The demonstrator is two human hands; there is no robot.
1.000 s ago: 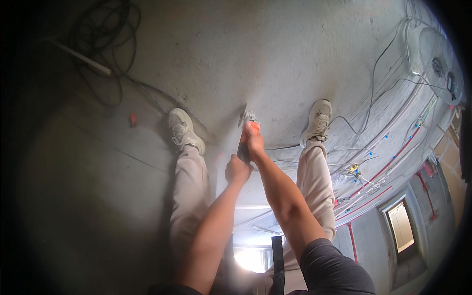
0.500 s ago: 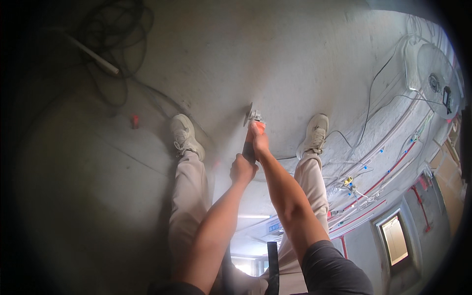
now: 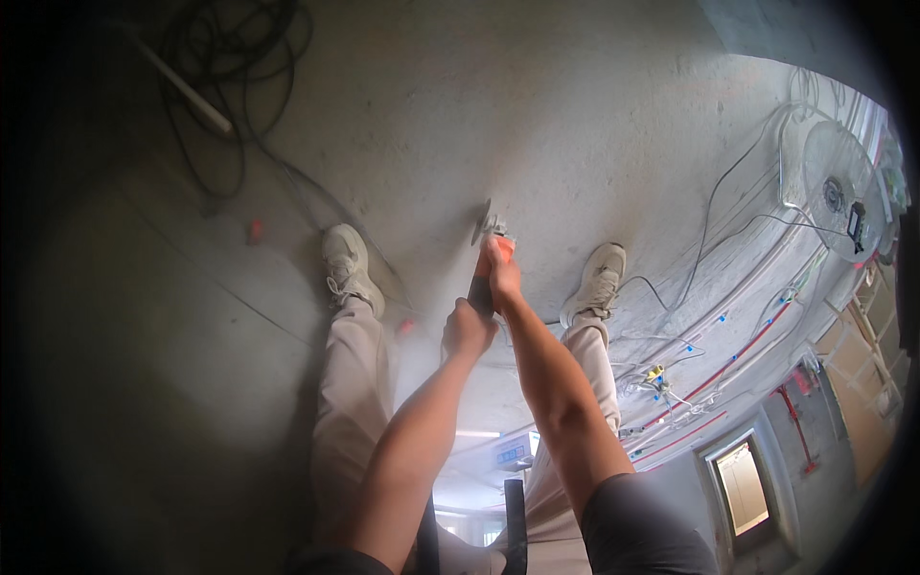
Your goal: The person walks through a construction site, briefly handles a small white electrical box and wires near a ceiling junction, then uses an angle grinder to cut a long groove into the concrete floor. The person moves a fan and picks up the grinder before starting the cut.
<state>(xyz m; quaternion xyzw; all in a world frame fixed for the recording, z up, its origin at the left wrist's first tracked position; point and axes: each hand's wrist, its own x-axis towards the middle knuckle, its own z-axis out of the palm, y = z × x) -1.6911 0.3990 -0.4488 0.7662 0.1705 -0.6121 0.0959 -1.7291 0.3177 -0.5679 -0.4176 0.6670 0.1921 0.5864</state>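
An angle grinder (image 3: 482, 290) with an orange and black body is in both my hands, between my feet. My left hand (image 3: 468, 331) is closed round the rear of its dark body. Further forward, my right hand (image 3: 504, 276) grips the orange part just behind the metal head. The grinder's disc (image 3: 481, 220) stands nearly on edge at the grey concrete floor (image 3: 575, 125); whether it touches the surface I cannot tell. Both arms reach straight down in front of me.
A loose coil of dark cable (image 3: 206, 144) and a pale rod (image 3: 187, 91) lie far left. Near my left shoe (image 3: 350, 264) is a small red object (image 3: 255, 231). Thin cable runs past my right shoe (image 3: 596, 278). Pipes with blue fittings (image 3: 724, 318) and a round clear object (image 3: 843, 192) are at right.
The view has turned slightly, so the shoes, cables and right-hand pipes sit a little differently. Both hands keep the same grip on the angle grinder, which has barely shifted in the picture.
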